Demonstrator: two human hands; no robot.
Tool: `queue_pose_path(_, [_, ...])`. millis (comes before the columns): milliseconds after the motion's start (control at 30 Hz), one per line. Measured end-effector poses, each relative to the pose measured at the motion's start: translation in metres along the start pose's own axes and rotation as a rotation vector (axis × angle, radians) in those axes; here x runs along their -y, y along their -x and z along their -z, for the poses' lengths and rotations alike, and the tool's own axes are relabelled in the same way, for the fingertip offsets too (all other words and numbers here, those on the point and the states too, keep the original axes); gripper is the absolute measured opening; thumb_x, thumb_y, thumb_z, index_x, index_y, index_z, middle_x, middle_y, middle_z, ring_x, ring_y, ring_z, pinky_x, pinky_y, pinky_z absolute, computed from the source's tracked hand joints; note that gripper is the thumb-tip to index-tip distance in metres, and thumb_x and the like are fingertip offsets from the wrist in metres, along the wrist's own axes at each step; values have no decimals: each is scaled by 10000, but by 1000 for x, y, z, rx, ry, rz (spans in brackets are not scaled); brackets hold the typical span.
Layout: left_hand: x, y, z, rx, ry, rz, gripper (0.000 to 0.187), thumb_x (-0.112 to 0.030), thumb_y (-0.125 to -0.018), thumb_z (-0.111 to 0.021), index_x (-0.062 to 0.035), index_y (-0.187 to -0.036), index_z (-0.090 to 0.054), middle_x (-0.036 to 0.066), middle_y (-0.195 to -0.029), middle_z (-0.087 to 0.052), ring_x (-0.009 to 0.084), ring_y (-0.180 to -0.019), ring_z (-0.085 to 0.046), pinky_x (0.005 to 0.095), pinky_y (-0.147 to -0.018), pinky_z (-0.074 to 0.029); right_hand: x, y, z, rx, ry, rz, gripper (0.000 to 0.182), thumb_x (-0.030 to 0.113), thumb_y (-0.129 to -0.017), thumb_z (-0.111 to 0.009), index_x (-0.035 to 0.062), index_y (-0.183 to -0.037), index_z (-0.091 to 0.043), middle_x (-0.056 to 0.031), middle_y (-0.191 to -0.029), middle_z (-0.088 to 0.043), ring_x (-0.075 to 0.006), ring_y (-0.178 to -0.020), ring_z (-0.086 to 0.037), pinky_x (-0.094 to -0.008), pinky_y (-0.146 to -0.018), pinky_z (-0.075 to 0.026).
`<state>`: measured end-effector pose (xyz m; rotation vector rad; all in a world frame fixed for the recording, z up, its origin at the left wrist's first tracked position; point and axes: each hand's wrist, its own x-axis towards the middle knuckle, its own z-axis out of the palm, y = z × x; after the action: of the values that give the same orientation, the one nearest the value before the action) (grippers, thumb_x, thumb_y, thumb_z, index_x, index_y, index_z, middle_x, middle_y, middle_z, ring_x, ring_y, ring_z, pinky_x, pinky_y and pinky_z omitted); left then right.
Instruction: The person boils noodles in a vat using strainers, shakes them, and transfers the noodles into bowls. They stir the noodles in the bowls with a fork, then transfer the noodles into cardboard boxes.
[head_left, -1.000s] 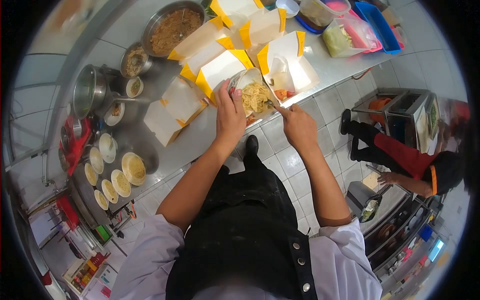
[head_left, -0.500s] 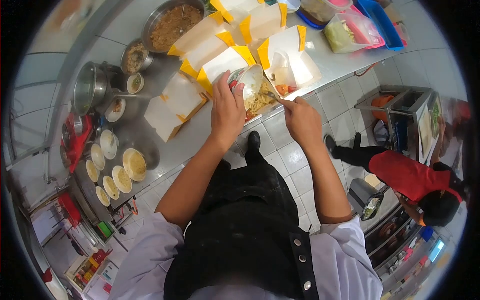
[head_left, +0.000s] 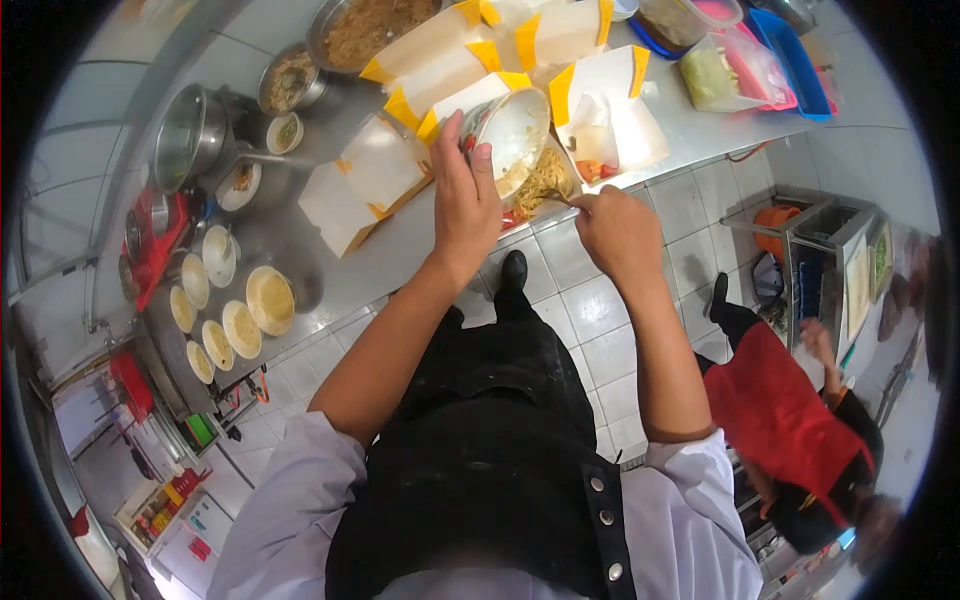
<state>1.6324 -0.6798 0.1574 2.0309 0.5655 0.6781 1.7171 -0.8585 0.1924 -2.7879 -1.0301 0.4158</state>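
My left hand (head_left: 466,205) grips a white bowl (head_left: 522,130) by its side, tilted so its inside faces right. Beneath and beside its rim, yellow noodles (head_left: 548,178) lie in an open paper takeaway box (head_left: 472,98), with something red at the near edge. Pinched in my right hand (head_left: 618,232) is a metal spoon (head_left: 557,198), its tip at the noodles and partly hidden. Just right of them stands another open takeaway box (head_left: 628,125), holding red and orange pieces and a clear plastic bag (head_left: 592,140).
Further takeaway boxes (head_left: 365,185) stand left and behind. Several bowls of pale food (head_left: 270,300) sit at the counter's left, near a pot (head_left: 190,140) and a pan of brown filling (head_left: 375,35). Plastic tubs (head_left: 715,75) are back right. A person in a red apron (head_left: 785,420) is on the right.
The bowl has tipped further, showing more of its inside, and the spoon has shifted at the noodles. The view has shifted slightly. The person in red has moved nearer and lower in view.
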Motion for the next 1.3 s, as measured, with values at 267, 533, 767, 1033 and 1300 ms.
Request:
queue_pose_path(267, [-26,2,19,-36,181,229,419,-253,-1077,-336,-25,-1428,-319,183,-1299,-472,252,-1191,-488,358,-1040,-384,2,-31,-4,-69,-61,-32,195,197,-877,-595,163,-970,-763,-156,-881,-703,-325,-802,-698,-446,-704,-560])
queue_pose_path(533, [-19,3,43,-150,475,458,513,-426,-1081,-262,-40,-1415,-323,174,-1328,-488,241,-1221,-510,351,-1018,-422,0,-33,-24,83,-26,-74,220,226,-880,-601,178,-1022,-762,-170,-903,-714,-341,-843,-692,-457,-749,-555])
queue_pose_path(767, [4,38,122,-449,855,773,570,-520,-1051,-287,-96,-1426,-350,125,-1356,-506,244,-1158,-591,389,-904,-528,-17,-31,-20,-36,-56,-19,241,224,-931,-562,163,-1091,-731,-169,-1001,-697,-374,-927,-661,-465,-806,-518])
queue_pose_path(1033, [122,47,281,-678,556,944,510,-527,-1041,-284,-162,-1397,-306,127,-1394,-452,309,-1182,-583,505,-805,-595,-7,-1,-7,-170,-515,-72,271,70,-956,-562,10,-1193,-677,-155,-1086,-720,-211,-922,-691,-328,-804,-520])
queue_pose_path(1300, [234,7,306,-612,701,1081,433,-480,-1046,-313,-184,-1362,-310,115,-1415,-417,344,-1241,-515,569,-819,-585,62,-4,-24,-134,-829,95,282,193,-1020,-529,-21,-1165,-643,39,-812,-537,-46,-692,-450,-203,-603,-354])
